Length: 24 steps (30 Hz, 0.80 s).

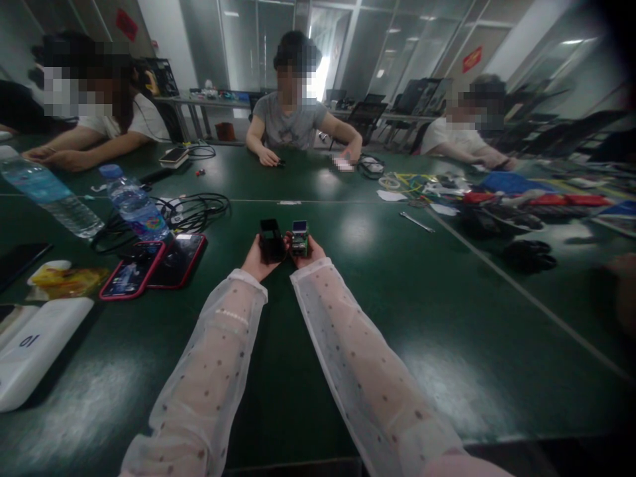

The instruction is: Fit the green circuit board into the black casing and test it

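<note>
My left hand (pixel 259 263) is closed round a black rectangular case (pixel 271 240), which looks like a hollow shell with a window in it. Close beside it, my right hand (pixel 314 252) grips a small green circuit board (pixel 300 245) with a little screen at its top end. The two pieces are held side by side just above the green table (pixel 358 331), a narrow gap between them. Sheer dotted sleeves cover both forearms. The fingers behind the case and the board are mostly hidden.
Two phones (pixel 133 270), water bottles (pixel 134 205), coiled black cables (pixel 199 209) and a white power bank (pixel 44 344) lie to the left. A wrench (pixel 416 222) and a heap of cables and tools (pixel 536 199) are on the right. Several people sit around the table.
</note>
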{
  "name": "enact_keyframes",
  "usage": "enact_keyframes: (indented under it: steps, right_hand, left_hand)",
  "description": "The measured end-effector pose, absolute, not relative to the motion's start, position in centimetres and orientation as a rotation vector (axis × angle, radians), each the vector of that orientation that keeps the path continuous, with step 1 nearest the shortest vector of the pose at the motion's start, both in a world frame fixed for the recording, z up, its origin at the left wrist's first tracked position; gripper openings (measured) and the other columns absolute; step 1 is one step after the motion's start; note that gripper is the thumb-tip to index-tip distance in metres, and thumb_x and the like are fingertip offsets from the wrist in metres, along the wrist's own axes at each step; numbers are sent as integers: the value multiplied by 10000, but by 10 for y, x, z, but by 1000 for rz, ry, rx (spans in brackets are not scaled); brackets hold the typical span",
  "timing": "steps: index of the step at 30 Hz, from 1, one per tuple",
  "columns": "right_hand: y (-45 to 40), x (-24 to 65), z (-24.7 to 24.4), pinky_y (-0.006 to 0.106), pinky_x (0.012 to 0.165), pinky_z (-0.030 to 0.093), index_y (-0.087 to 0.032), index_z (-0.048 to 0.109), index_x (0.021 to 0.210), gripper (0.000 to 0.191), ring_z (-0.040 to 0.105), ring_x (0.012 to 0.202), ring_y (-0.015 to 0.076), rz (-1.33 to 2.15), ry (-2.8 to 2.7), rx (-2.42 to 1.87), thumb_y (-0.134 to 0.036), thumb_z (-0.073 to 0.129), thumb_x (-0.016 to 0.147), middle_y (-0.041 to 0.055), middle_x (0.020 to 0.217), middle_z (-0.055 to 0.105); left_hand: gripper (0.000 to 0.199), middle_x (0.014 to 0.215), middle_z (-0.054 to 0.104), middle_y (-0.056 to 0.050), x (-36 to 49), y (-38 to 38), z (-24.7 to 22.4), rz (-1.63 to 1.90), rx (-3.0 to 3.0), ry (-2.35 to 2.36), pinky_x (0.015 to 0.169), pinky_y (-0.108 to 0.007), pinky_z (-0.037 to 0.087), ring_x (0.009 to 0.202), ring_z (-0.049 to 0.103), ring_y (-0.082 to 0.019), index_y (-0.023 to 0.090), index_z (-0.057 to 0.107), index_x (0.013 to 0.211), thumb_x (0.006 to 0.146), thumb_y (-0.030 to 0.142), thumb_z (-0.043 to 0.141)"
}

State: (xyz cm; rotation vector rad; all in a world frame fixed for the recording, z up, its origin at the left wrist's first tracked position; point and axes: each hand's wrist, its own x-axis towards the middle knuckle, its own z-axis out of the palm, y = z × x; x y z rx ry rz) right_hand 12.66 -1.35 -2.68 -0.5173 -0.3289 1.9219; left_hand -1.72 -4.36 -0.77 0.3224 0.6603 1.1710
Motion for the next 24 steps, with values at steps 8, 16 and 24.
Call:
enact_keyframes:
  steps: [8, 16, 24]
  right_hand:
    - [-10, 126, -29, 290, 621, 583, -57, 571, 1089, 475, 662, 747, 176, 1993, -399, -480, -389, 254, 967, 145, 906, 681]
    - [-13, 124, -26, 332, 673, 588, -92, 571, 1125, 398, 677, 738, 184, 1893, -384, -598, -338, 303, 964, 100, 848, 704]
    - [-9, 125, -33, 317, 680, 591, -86, 574, 1110, 368, 689, 809, 187, 1931, -400, -578, -324, 335, 960, 107, 877, 704]
  left_hand:
    - [482, 985, 682, -139, -17, -49, 2, 1177, 461, 752, 814, -361, 522, 940, 645, -220, 115, 648, 976, 888, 457, 319]
    - [599, 898, 674, -118, -19, -46, -5, 1213, 340, 705, 807, -324, 528, 884, 647, -193, 132, 637, 947, 898, 613, 283]
    - [634, 844, 668, -104, -18, -48, -1, 1209, 357, 717, 811, -320, 530, 848, 646, -183, 131, 641, 947, 873, 665, 307]
